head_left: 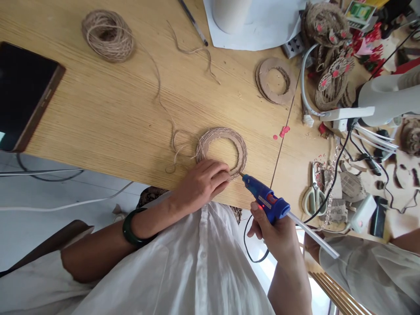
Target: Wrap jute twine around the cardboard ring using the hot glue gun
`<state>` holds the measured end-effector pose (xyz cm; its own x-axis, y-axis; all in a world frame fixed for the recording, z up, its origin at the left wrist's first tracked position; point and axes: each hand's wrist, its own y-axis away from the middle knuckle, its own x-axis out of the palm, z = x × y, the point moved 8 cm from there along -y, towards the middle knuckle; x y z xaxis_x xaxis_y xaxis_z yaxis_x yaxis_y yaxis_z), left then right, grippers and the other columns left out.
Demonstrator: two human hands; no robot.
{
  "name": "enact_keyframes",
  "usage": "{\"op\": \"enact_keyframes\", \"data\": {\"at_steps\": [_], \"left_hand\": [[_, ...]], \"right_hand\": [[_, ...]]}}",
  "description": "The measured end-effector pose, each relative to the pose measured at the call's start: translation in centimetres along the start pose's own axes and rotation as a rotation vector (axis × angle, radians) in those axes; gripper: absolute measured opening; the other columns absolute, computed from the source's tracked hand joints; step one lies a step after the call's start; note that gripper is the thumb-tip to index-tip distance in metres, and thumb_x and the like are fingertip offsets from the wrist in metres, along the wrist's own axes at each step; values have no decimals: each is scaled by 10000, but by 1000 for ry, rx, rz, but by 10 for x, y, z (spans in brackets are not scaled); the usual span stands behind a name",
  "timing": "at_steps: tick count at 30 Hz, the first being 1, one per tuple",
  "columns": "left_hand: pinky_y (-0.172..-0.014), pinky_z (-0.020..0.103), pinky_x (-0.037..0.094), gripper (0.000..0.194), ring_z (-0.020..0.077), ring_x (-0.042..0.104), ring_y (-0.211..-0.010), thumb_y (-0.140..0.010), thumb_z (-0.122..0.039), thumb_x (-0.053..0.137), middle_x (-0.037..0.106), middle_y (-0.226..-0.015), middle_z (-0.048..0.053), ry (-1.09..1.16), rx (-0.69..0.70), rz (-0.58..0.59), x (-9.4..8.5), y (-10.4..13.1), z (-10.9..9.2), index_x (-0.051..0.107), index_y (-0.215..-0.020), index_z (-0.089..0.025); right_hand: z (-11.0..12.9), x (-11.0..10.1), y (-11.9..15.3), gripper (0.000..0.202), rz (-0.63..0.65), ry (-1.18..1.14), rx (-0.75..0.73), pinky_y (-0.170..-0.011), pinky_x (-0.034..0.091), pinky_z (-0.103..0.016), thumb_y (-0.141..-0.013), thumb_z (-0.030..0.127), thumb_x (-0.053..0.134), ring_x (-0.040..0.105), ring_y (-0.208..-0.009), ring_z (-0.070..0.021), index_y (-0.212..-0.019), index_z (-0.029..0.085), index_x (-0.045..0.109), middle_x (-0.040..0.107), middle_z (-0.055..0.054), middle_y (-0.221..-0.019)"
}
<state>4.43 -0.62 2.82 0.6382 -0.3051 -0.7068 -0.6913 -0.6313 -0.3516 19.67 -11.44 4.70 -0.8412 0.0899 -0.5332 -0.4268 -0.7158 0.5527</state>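
A cardboard ring (242, 153) with twine laid round its outer part lies near the table's front edge. My left hand (206, 181) is closed over the ring's lower left, fingers pressed together on it. My right hand (271, 232) is wrapped round a blue glue gun (265, 197), whose tip touches or nearly touches the ring's lower right edge. A white glue stick (313, 236) sticks out of the gun's back. Loose twine (159, 94) runs from the ring's left side up to a twine ball (107, 36) at the upper left.
A tablet (28, 96) lies at the left. Stacked cardboard rings (265, 83), red dots (284, 130), a pen (193, 22) and a white cylinder (231, 15) stand or lie beyond. Scissors (315, 194), cables and craft scraps crowd the right, near another person's clothing (370, 271).
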Motion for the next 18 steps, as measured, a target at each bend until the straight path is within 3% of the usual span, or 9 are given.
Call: {"op": "enact_keyframes", "data": {"at_steps": [7, 13, 18], "left_hand": [[-906, 353, 528, 122, 214, 620, -1031, -1028, -215, 529, 650, -1114, 88, -24, -40, 39, 11, -20, -12, 612, -1072, -136], [-1005, 402, 508, 190, 239, 609, -1107, -1003, -320, 602, 666, -1152, 86, -67, -12, -90, -12, -16, -5, 625, -1114, -168], [-1160, 510, 428, 255, 254, 591, -1184, -981, -289, 628, 677, -1165, 83, -99, 76, -12, -18, -4, 3, 612, -1208, -176]], "right_hand": [[-2, -6, -2, 423, -39, -43, -16, -404, 392, -261, -920, 556, 609, 573, -383, -148, -691, 202, 574, 492, 50, -409], [-6, -8, -5, 441, -42, -28, -47, -408, 424, -254, -930, 555, 605, 524, -374, -129, -684, 190, 583, 497, 42, -403], [-12, -3, -12, 460, 38, -19, -61, -385, 418, -247, -938, 564, 600, 499, -372, -119, -667, 193, 572, 500, 37, -422]]}}
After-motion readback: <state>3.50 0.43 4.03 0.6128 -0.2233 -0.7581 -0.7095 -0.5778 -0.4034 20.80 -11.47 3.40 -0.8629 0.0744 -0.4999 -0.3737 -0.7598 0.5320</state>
